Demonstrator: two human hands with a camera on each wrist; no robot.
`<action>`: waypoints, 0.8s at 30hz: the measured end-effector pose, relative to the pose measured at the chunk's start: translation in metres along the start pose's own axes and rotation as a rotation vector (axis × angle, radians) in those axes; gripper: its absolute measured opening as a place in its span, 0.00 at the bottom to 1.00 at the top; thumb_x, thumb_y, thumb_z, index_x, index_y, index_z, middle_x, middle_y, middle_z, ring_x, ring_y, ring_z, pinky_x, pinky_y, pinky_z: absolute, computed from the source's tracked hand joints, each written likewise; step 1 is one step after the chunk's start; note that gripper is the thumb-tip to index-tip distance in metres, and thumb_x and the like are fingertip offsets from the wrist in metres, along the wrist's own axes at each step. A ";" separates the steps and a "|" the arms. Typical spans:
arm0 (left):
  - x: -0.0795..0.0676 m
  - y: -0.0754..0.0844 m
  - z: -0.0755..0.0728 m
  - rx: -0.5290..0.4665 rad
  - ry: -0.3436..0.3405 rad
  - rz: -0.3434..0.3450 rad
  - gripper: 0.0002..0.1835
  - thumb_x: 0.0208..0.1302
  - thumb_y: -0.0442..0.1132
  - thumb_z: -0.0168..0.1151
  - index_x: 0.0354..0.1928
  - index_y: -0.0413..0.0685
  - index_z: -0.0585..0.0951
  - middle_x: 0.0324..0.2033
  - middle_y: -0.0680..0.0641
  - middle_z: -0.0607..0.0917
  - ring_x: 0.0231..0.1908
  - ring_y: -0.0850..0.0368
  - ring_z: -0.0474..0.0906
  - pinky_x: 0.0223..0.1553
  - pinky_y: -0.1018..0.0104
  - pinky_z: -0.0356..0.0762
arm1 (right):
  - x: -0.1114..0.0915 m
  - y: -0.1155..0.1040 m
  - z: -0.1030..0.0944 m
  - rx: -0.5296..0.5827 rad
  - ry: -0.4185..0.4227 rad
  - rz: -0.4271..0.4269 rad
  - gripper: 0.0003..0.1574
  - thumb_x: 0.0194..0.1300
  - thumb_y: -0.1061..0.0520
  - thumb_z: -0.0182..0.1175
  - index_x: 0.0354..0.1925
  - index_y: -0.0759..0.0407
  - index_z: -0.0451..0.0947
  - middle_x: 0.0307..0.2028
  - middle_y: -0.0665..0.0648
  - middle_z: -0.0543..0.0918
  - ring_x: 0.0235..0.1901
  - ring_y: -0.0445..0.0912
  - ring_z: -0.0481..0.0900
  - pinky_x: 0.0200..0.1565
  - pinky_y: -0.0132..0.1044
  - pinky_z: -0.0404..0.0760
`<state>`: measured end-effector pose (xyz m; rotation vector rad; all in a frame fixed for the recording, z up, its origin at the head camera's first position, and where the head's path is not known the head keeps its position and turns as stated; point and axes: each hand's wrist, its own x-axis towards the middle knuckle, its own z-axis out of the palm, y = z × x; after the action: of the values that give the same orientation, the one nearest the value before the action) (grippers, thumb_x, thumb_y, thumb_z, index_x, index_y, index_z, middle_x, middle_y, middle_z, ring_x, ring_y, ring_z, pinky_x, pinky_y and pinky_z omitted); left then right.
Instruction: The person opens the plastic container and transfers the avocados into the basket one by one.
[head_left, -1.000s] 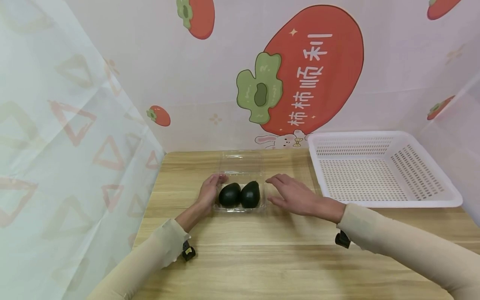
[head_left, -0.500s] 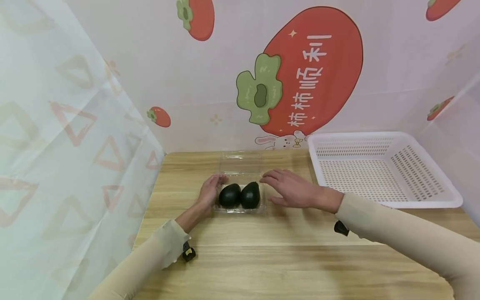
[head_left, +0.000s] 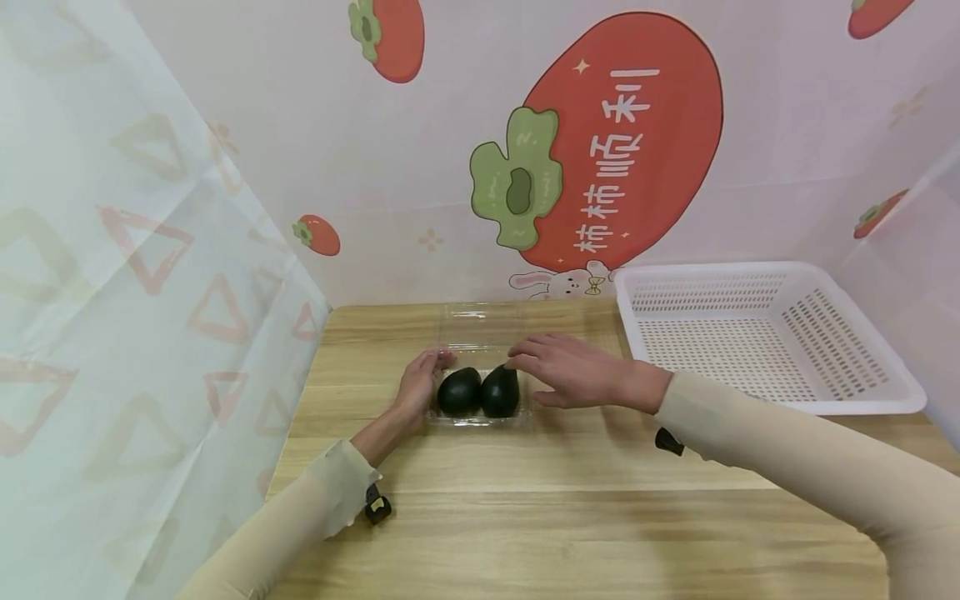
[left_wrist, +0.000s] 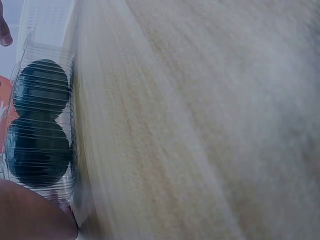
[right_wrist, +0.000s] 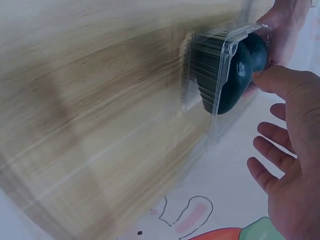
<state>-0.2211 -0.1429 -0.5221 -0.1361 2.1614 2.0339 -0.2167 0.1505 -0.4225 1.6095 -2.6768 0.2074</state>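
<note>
Right hand (head_left: pixel 566 371) shifted leftward, now over right avocado (head_left: pixel 500 396).

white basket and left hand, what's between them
In the head view, the clear container with two dark green fruits, then the right hand, lie between the left hand and the white basket.

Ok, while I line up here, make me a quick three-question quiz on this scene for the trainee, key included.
1. Count: how many dark green fruits sit in the clear box?
2. True or false: the box's lid is closed over the fruits.
3. Compare: which grip is nearer the white basket?

Key: 1. Two. 2. False; the lid lies open on the far side. 3. The right grip.
</note>
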 end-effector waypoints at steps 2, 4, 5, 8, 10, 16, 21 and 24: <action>0.000 0.000 0.000 -0.002 0.002 0.001 0.24 0.89 0.45 0.37 0.65 0.36 0.77 0.66 0.34 0.80 0.71 0.41 0.72 0.79 0.47 0.58 | 0.002 0.000 -0.001 -0.009 -0.009 -0.008 0.35 0.64 0.54 0.76 0.66 0.60 0.77 0.63 0.60 0.81 0.64 0.57 0.77 0.69 0.55 0.76; 0.000 0.000 0.000 -0.002 0.005 -0.001 0.24 0.89 0.45 0.37 0.65 0.36 0.77 0.66 0.35 0.80 0.71 0.42 0.72 0.79 0.48 0.59 | 0.005 -0.001 -0.002 -0.015 -0.016 -0.018 0.34 0.64 0.54 0.76 0.66 0.59 0.78 0.63 0.60 0.81 0.64 0.56 0.77 0.69 0.54 0.76; 0.000 0.000 0.000 0.000 0.006 0.000 0.24 0.89 0.45 0.37 0.65 0.37 0.78 0.65 0.35 0.81 0.70 0.42 0.73 0.79 0.48 0.60 | 0.006 -0.001 -0.003 -0.017 -0.020 -0.025 0.34 0.64 0.54 0.76 0.66 0.59 0.78 0.63 0.60 0.81 0.64 0.56 0.78 0.69 0.54 0.76; 0.000 0.000 0.000 0.005 0.014 -0.007 0.24 0.89 0.46 0.37 0.64 0.38 0.78 0.64 0.37 0.82 0.70 0.43 0.73 0.79 0.48 0.60 | 0.010 -0.001 -0.003 -0.024 -0.034 -0.048 0.34 0.63 0.54 0.77 0.65 0.58 0.78 0.62 0.59 0.82 0.64 0.55 0.78 0.68 0.53 0.77; 0.000 -0.001 0.000 0.009 0.018 -0.010 0.24 0.89 0.46 0.37 0.64 0.38 0.78 0.64 0.37 0.82 0.70 0.43 0.73 0.79 0.48 0.60 | 0.013 -0.002 -0.002 -0.028 -0.049 -0.061 0.34 0.63 0.54 0.77 0.65 0.58 0.79 0.62 0.58 0.82 0.64 0.55 0.77 0.68 0.52 0.77; -0.001 -0.001 0.000 0.008 0.027 -0.009 0.24 0.89 0.46 0.37 0.64 0.38 0.78 0.64 0.37 0.82 0.70 0.42 0.73 0.79 0.47 0.59 | 0.020 -0.004 0.002 -0.023 -0.059 -0.085 0.33 0.63 0.54 0.77 0.64 0.57 0.80 0.61 0.58 0.82 0.64 0.53 0.77 0.68 0.50 0.78; -0.001 0.000 0.002 -0.008 0.018 0.005 0.23 0.89 0.44 0.37 0.64 0.36 0.78 0.64 0.35 0.81 0.70 0.41 0.73 0.79 0.47 0.58 | 0.025 -0.005 0.007 0.010 -0.052 -0.093 0.32 0.63 0.53 0.78 0.63 0.56 0.81 0.60 0.57 0.83 0.63 0.53 0.78 0.68 0.51 0.77; -0.001 0.000 0.002 -0.012 0.015 0.005 0.23 0.89 0.44 0.38 0.64 0.36 0.77 0.64 0.34 0.81 0.69 0.41 0.73 0.79 0.47 0.58 | 0.029 -0.005 0.009 0.001 -0.063 -0.097 0.32 0.64 0.52 0.78 0.63 0.55 0.81 0.60 0.56 0.83 0.63 0.52 0.78 0.68 0.51 0.77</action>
<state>-0.2197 -0.1408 -0.5218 -0.1484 2.1613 2.0552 -0.2250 0.1219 -0.4287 1.7705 -2.6343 0.1594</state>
